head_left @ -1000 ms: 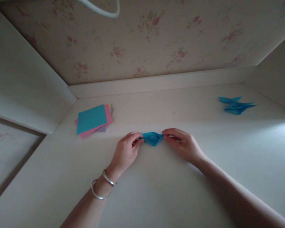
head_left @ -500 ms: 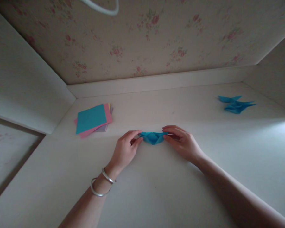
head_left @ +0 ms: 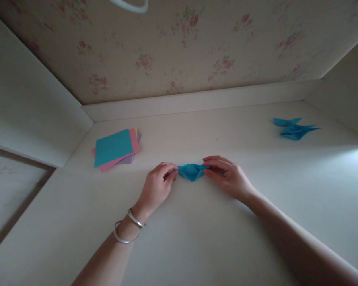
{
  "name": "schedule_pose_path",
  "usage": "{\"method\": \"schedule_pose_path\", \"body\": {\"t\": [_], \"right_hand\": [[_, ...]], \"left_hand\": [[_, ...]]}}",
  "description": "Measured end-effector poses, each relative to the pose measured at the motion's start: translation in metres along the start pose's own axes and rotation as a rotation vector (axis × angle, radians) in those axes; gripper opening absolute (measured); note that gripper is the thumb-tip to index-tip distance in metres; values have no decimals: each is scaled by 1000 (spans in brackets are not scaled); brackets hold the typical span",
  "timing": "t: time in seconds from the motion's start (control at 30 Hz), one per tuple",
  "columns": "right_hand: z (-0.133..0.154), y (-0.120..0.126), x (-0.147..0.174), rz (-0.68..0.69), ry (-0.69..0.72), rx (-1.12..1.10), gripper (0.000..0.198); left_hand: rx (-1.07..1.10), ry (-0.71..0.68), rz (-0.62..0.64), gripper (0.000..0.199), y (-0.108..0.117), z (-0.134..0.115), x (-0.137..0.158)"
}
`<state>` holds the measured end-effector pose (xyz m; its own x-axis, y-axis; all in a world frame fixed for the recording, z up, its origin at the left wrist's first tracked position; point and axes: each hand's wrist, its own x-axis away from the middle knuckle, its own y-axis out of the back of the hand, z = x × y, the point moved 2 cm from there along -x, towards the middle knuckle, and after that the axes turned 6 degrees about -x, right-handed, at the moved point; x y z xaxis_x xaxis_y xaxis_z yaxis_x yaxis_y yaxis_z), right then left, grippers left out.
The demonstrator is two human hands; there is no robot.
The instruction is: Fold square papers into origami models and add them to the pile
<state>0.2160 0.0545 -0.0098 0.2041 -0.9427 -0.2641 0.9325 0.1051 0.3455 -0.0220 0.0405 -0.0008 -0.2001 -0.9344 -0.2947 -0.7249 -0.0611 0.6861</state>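
The folded blue paper [head_left: 192, 172] is held between the hands, one end pinched by the left hand [head_left: 156, 184], the other by the right hand [head_left: 231, 178]; the left pinch has just been narrowed, so the paper seems more firmly steadied

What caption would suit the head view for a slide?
Left hand and right hand hold the ends of a folded blue paper, a paper stack at back left.

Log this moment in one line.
left hand: pinches blue folded-paper shape, left end; right hand: pinches right end; multicoloured square-paper stack: back left
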Motion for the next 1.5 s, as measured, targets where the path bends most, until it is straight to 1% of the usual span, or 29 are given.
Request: {"method": "schedule_pose_path", "body": {"t": [0.13, 0.33, 0.5, 0.63, 0.8, 0.9, 1.07, 1.23, 1.5], "right_hand": [[-3, 1, 0, 7, 0, -29, 11], [-5, 3, 0, 24, 37, -58, 13], [-3, 3, 1, 30, 46, -36, 12], [3, 2, 3, 42, 97, 25, 17], [3, -1, 5, 48, 110, 50, 13], [3, -2, 5, 49, 105, 35, 12], [4, -3, 5, 78, 136, 72, 9], [5, -2, 5, 102, 171, 139, 10], [5, -2, 3, 51, 189, 163, 10]], "left_hand": [[-20, -9, 7, 10, 1, -3, 0], [-22, -33, 1, 12, 0, -5, 0], [3, -71, 0, 16, 0, -4, 0], [25, -87, 8, 17, -1, -4, 1], [20, -102, 21, 21, -2, -3, 2], [-42, -128, 22, 20, -4, -2, 3], [-78, -141, 42, 8, -4, -4, 3], [-75, -147, 55, 11, -4, -7, 2], [-44, -101, 20, 12, -3, -5, 1]]}}
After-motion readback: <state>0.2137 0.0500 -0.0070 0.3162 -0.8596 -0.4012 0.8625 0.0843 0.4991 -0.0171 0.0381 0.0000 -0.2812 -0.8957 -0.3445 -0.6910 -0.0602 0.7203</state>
